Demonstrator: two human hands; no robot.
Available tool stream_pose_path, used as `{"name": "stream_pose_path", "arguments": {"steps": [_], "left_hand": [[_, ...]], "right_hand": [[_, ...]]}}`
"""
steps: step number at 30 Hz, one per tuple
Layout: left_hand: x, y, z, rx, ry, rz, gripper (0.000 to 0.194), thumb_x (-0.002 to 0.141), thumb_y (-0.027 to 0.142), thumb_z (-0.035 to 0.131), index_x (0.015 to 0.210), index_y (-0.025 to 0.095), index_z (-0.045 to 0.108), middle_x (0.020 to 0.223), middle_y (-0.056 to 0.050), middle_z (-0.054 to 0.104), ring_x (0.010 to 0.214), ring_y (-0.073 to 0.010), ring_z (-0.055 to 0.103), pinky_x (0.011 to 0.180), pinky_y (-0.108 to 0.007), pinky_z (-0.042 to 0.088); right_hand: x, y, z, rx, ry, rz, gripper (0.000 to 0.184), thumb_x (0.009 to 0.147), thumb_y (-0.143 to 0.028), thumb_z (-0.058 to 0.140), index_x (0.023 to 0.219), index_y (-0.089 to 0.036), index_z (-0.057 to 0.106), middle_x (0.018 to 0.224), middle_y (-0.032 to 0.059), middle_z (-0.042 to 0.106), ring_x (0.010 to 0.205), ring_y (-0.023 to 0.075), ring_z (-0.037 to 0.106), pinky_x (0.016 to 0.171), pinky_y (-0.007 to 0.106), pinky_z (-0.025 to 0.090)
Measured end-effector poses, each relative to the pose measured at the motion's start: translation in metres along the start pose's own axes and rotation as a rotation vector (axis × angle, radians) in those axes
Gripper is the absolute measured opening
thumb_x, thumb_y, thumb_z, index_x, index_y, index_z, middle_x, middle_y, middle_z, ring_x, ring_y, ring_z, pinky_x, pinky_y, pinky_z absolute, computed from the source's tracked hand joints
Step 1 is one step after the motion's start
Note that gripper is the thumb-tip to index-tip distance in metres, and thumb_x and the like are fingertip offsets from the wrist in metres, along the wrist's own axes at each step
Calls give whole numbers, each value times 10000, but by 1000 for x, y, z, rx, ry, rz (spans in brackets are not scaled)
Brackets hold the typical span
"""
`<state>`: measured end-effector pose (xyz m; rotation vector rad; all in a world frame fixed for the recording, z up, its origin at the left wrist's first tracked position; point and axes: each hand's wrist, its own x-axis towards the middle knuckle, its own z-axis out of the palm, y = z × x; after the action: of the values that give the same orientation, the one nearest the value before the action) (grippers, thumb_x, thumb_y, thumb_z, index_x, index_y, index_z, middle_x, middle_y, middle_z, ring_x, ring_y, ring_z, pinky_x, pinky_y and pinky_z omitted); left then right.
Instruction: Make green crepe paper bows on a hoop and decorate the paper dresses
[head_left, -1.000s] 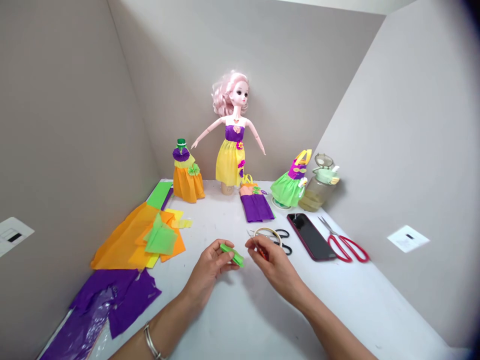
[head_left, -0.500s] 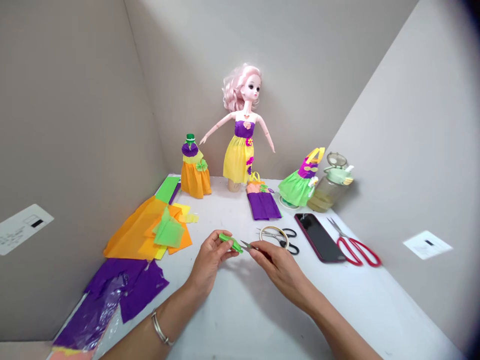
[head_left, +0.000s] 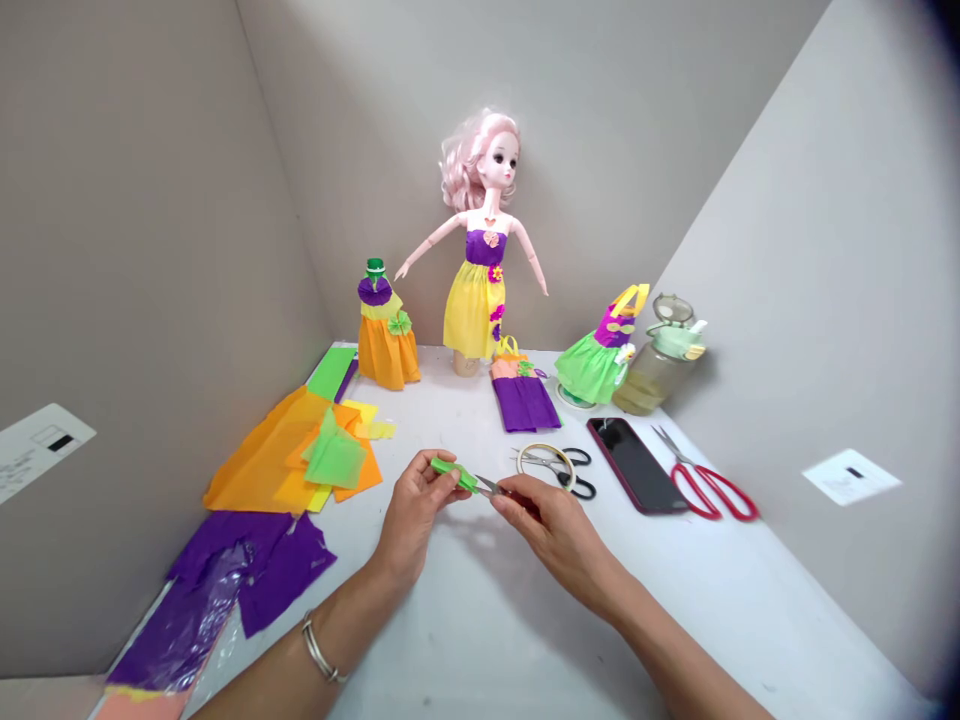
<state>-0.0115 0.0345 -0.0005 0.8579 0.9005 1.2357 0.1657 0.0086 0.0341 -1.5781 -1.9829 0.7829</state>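
Over the table, left hand holds green paper, right hand scissors

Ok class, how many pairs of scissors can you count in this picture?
3: small scissors held in the right hand, black-handled scissors lying across the tape roll, and red-handled scissors right of the phone. Others may be hidden.
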Motion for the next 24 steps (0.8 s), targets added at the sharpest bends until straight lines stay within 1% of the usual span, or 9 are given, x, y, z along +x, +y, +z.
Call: {"name": "stream_pose_path", "arguments": {"steps": [4,11,20,24], "left_hand": [[-3,-1,1,16,-3,1,227,763,291,700,929,193,580,783,13,610,772,-131,591,804,-294,517],[-6,-1,5,67,-38,0,237,788,296,676,960,186,557,815,-13,648,802,-150,620,810,-310,519],[-6,1,5,64,-51,-1,245,780,298,686,953,190,551,785,-4,653,765,-149,628,803,-313,520],[-7,1,6,53,-54,-4,250,771,300,696,948,192,555,766,5,648,755,-147,628,802,-313,515]], "right_hand": [[1,2,3,-33,21,9,258,932,-418,471,859,-215,611,701,-7,561,624,149,467,589,253,355],[1,0,3,-38,20,-12,281,939,-411,454,800,-213,596,675,-12,551,615,145,470,580,243,360],[0,1,4,-28,34,-32,298,946,-406,447,768,-210,586,671,-12,551,612,141,472,572,238,358],[0,1,4,-28,24,-28,292,945,-405,449,785,-216,602,676,-10,566,617,145,486,577,241,366]]}}
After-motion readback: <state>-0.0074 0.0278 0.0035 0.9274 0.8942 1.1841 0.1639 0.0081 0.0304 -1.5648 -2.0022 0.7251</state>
